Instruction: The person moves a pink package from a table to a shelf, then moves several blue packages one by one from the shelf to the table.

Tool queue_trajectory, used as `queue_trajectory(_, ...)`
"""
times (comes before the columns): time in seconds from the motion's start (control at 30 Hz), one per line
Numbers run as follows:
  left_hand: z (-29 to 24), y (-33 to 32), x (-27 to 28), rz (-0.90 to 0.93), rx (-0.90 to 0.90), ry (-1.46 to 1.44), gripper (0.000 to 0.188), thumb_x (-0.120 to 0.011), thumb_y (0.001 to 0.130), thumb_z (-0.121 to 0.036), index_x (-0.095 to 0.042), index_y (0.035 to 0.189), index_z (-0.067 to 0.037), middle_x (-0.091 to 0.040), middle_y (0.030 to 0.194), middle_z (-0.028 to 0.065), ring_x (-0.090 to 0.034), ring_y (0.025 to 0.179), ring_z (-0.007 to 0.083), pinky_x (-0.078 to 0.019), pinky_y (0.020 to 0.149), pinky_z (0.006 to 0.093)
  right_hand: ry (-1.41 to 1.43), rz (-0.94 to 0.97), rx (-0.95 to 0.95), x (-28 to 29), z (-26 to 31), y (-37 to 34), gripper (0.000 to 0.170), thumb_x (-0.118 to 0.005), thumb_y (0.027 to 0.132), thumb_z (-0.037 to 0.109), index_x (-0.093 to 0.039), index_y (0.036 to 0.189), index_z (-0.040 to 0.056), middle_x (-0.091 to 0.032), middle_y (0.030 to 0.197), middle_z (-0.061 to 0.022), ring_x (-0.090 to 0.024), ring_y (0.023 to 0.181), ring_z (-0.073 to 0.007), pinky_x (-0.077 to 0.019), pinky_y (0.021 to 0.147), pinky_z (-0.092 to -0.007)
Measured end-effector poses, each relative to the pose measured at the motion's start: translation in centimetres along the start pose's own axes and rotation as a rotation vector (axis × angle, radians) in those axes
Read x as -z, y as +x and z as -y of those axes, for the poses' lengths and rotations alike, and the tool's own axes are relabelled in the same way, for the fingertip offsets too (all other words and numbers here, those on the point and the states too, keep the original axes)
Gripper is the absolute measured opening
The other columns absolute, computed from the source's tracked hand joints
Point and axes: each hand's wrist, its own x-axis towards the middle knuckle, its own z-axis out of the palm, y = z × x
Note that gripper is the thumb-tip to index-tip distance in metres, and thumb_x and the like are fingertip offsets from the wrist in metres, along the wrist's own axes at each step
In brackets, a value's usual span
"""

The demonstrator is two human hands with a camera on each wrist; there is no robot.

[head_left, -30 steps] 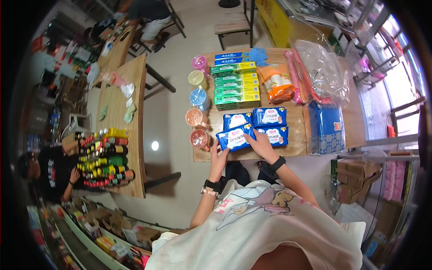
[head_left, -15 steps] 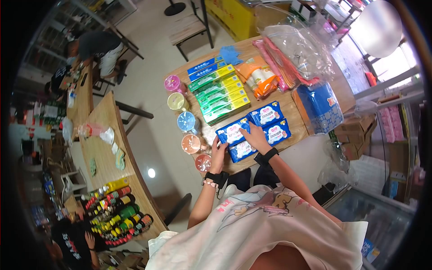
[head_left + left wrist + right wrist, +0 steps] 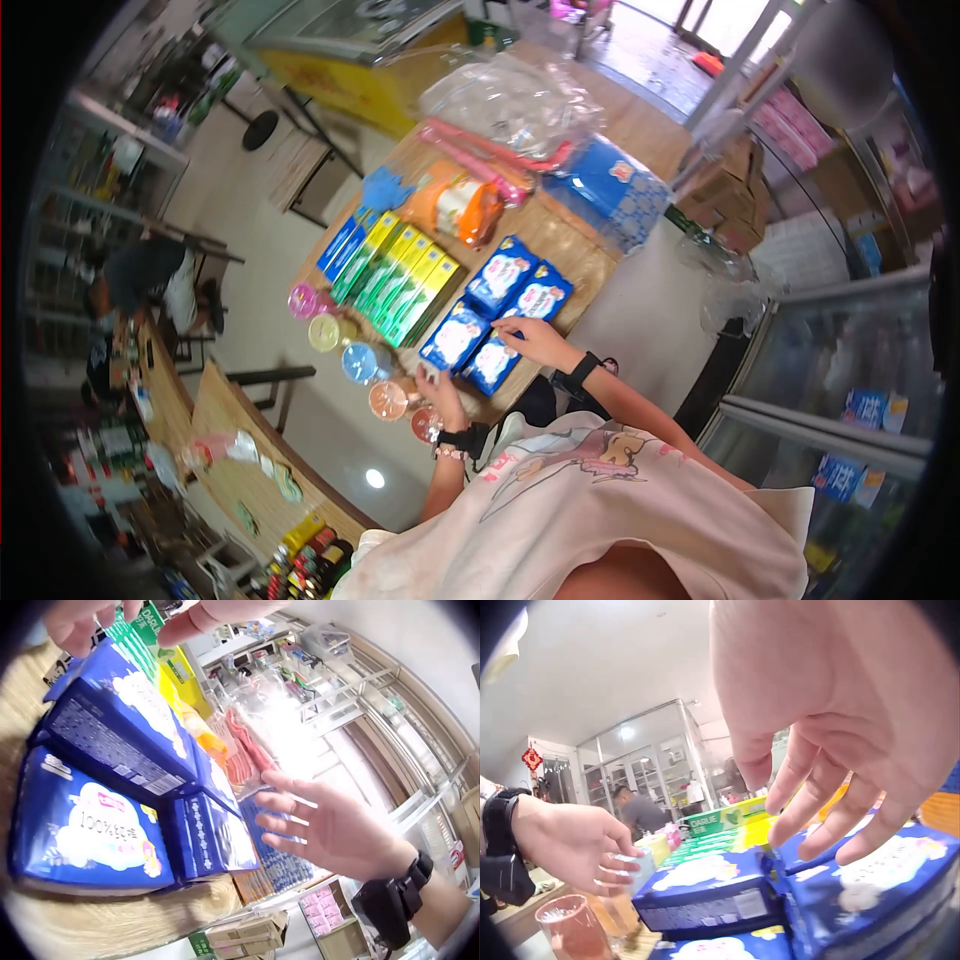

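Four blue packs with white labels form a close group on the wooden table; one is the left pack [image 3: 455,335], which stands higher than the front pack [image 3: 90,825] in the left wrist view. My left hand [image 3: 440,395] is beside the left pack, near the cups, fingers loosely bent and holding nothing; in the right wrist view the left hand [image 3: 577,840] is clear of the packs. Over the packs' near right side hangs my right hand [image 3: 535,343], fingers spread and slightly bent, empty; the right hand [image 3: 330,829] shows no contact in the left wrist view.
Green and yellow boxes [image 3: 405,285] lie behind the packs, with several cups [image 3: 360,362] along the left edge. Farther back are an orange package [image 3: 460,205], clear plastic bags [image 3: 500,105] and a blue patterned package [image 3: 605,190]. A glass-topped freezer [image 3: 820,370] stands right.
Both hands have let go of the blue pack, which now rests among the others at the left. My left hand has drawn back from it. The head view has turned.
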Motion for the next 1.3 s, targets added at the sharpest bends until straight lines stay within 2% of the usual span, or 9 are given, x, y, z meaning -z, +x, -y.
queue_trajectory(0.27,-4.9,-2.9,-10.0,0.05,-0.544,0.291,0.042,-0.046,0.078,0.0,-0.04,0.12,0.0,-0.038,0.119,0.0179,-0.037,0.11,0.0283,-0.0327,0.09,0.0361,-0.22,-0.353,-0.162,9.4,-8.9,-9.6,0.028,-0.052,0.08,0.024,-0.059,0.103,0.0083,-0.063,0.089,-0.0148,-0.06,0.085,-0.0311,-0.0471,0.074,-0.0383)
queue_trajectory(0.33,-7.7,-5.2,-14.4,0.233,-0.477,0.244,0.04,-0.049,0.078,-0.002,-0.042,0.117,0.001,-0.043,0.115,0.0167,-0.038,0.109,0.0283,-0.0323,0.09,0.0357,-0.358,-0.355,-0.254,11.5,-12.1,-13.0,0.031,-0.052,0.079,0.026,-0.058,0.103,0.0078,-0.063,0.089,-0.0144,-0.06,0.086,-0.0304,-0.0469,0.075,-0.0381)
queue_trajectory(0.47,-10.9,-7.2,-23.9,0.623,-0.793,0.41,0.045,-0.055,0.076,-0.01,-0.041,0.117,0.001,-0.044,0.115,0.0191,-0.037,0.11,0.0335,-0.0265,0.096,0.0396,-0.194,-0.362,-0.6,14.6,-18.6,-20.4,0.038,-0.056,0.077,0.03,-0.057,0.104,0.003,-0.062,0.096,-0.0161,-0.06,0.088,-0.0283,-0.0458,0.078,-0.0359)
queue_trajectory(0.6,-11.2,-5.7,-34.9,0.699,-1.047,0.552,0.051,-0.056,0.078,-0.018,-0.038,0.121,0.003,-0.037,0.126,0.025,-0.032,0.119,0.0376,-0.0249,0.1,0.0428,-0.122,-0.676,-0.712,13.9,-31.5,-30.0,0.037,-0.052,0.076,0.029,-0.061,0.099,0.0022,-0.061,0.096,-0.0206,-0.057,0.091,-0.0344,-0.045,0.08,-0.0402)
queue_trajectory(0.73,-11.7,-2.4,-42.6,0.563,-1.35,0.759,0.047,-0.051,0.081,-0.026,-0.043,0.117,0.004,-0.042,0.123,0.0265,-0.036,0.117,0.0393,-0.0235,0.101,0.046,0.019,-0.797,-1.101,9.6,-42.1,-41.2,0.03,-0.056,0.072,0.029,-0.062,0.082,0.0017,-0.062,0.066,-0.0112,-0.058,0.057,-0.0221,-0.0462,0.053,-0.0359)
queue_trajectory(1.0,-9.5,-2.2,-46.3,0.233,-1.182,1.206,0.053,-0.034,0.089,-0.038,-0.031,0.135,-0.013,-0.028,0.141,0.0083,-0.022,0.131,0.0279,-0.0138,0.105,0.0449,0.699,-1.119,-1.251,0.5,-41.1,-53.1,0.023,-0.055,0.073,0.022,-0.064,0.08,0.0016,-0.064,0.07,-0.0115,-0.06,0.056,-0.0217,-0.0473,0.054,-0.0342)
queue_trajectory(1.07,-8.9,-2.0,-46.1,0.206,-1.221,1.219,0.051,-0.035,0.089,-0.037,-0.032,0.134,-0.014,-0.028,0.141,0.0074,-0.023,0.13,0.0273,-0.0146,0.105,0.0451,0.496,-0.863,-1.495,0.6,-40.1,-54.0,0.028,-0.056,0.072,0.024,-0.064,0.086,0.0017,-0.065,0.081,-0.0144,-0.063,0.066,-0.0257,-0.0492,0.061,-0.0351)
queue_trajectory(1.1,-9.3,-2.2,-46.0,0.202,-1.21,1.221,0.051,-0.034,0.089,-0.037,-0.032,0.134,-0.014,-0.029,0.14,0.0072,-0.024,0.13,0.0271,-0.0151,0.105,0.0453,0.169,-0.682,-1.41,-5.7,-54.2,-57.5,0.036,-0.06,0.071,0.026,-0.062,0.095,-0.0003,-0.062,0.096,-0.0189,-0.062,0.086,-0.0284,-0.0486,0.074,-0.0359)
queue_trajectory(1.3,-9.1,-2.2,-46.0,0.173,-1.227,1.233,0.049,-0.033,0.09,-0.037,-0.033,0.134,-0.014,-0.03,0.14,0.0063,-0.024,0.13,0.027,-0.0163,0.104,0.0455,0.249,-0.836,-1.147,7.1,-42.0,-54.4,0.034,-0.059,0.068,0.03,-0.065,0.091,0.0059,-0.062,0.097,-0.0178,-0.059,0.091,-0.0313,-0.0468,0.077,-0.0378)
